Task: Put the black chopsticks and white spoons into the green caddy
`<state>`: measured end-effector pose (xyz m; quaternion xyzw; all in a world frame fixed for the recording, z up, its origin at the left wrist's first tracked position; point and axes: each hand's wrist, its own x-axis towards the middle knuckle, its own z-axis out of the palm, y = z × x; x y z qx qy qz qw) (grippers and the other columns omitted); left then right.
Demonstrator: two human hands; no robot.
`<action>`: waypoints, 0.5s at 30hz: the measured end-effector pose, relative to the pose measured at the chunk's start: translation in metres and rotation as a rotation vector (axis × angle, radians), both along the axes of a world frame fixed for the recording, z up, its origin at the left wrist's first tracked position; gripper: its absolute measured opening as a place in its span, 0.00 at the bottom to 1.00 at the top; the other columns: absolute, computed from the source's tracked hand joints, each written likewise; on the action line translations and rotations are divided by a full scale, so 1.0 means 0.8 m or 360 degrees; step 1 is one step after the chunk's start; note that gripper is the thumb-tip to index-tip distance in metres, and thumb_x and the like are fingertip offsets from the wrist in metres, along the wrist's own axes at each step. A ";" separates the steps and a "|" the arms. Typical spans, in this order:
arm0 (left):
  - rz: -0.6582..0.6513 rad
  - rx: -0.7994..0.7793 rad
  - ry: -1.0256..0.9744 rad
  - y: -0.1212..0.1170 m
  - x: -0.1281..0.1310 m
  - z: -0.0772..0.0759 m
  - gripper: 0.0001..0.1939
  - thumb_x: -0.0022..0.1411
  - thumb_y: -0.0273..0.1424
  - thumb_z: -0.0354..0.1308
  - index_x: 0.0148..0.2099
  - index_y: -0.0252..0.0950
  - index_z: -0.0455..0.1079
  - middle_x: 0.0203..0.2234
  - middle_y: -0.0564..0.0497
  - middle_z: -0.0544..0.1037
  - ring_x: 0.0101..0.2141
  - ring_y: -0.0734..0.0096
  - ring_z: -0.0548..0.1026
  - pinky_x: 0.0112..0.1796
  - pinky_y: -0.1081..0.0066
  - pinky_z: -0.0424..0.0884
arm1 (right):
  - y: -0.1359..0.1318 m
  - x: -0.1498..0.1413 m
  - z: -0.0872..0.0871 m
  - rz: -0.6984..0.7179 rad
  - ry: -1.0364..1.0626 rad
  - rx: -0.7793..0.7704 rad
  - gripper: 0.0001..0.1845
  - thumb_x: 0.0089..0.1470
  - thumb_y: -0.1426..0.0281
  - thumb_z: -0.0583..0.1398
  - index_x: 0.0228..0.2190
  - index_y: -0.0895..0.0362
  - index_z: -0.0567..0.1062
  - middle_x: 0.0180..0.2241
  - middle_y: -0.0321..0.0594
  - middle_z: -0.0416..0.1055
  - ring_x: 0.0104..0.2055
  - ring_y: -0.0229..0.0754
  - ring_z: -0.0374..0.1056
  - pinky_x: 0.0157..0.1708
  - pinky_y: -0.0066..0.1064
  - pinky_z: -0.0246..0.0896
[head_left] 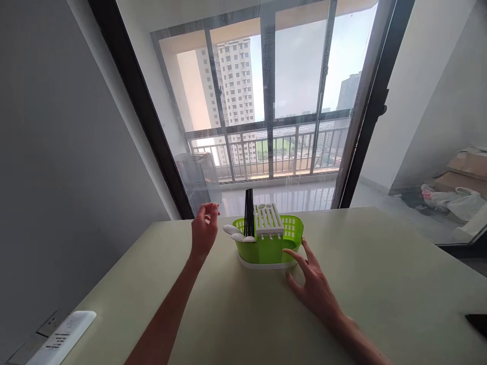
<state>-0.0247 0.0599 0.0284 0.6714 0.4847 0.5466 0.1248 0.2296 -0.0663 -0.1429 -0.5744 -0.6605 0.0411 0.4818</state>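
A green cutlery basket [268, 251] with a white base stands upright on the table. Its left part holds a bundle of black chopsticks [249, 213], and several white spoons [231, 230] lean out over the left rim. A white slotted rack [268, 219] with small hooks sits across the middle. To the left of the basket, my left hand [204, 225] is raised with its fingers curled into a pinch; I see nothing in it. My right hand [314, 284] is open at the basket's right front, fingers spread, fingertips at its side; exact contact is unclear.
The pale green table [228, 309] reaches to a glass sliding door at the back. A white power strip [63, 337] lies at the left edge, and a dark object [477, 324] at the right edge. Plastic bags [466, 205] and cardboard lie on the floor at right.
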 end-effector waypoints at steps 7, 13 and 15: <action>-0.0426 -0.0532 0.0213 0.056 0.060 0.017 0.31 0.58 0.47 0.68 0.56 0.33 0.70 0.53 0.36 0.79 0.54 0.54 0.76 0.52 0.62 0.71 | 0.004 0.004 -0.006 0.0006 0.0262 0.0019 0.26 0.60 0.68 0.59 0.59 0.46 0.66 0.70 0.45 0.47 0.69 0.57 0.55 0.56 0.54 0.70; -0.0641 -0.0727 0.0183 0.094 0.083 0.014 0.30 0.45 0.48 0.75 0.45 0.34 0.79 0.42 0.40 0.85 0.46 0.51 0.81 0.45 0.63 0.76 | 0.013 0.014 -0.012 -0.0252 0.0786 0.0068 0.23 0.60 0.62 0.58 0.55 0.51 0.61 0.57 0.50 0.63 0.53 0.51 0.69 0.42 0.43 0.75; -0.0658 -0.0725 0.0146 0.101 0.084 0.011 0.27 0.44 0.49 0.74 0.41 0.35 0.81 0.39 0.43 0.85 0.44 0.52 0.82 0.44 0.63 0.77 | 0.016 0.017 -0.014 -0.0278 0.0898 0.0016 0.22 0.59 0.61 0.58 0.52 0.51 0.61 0.56 0.49 0.63 0.52 0.50 0.70 0.41 0.42 0.75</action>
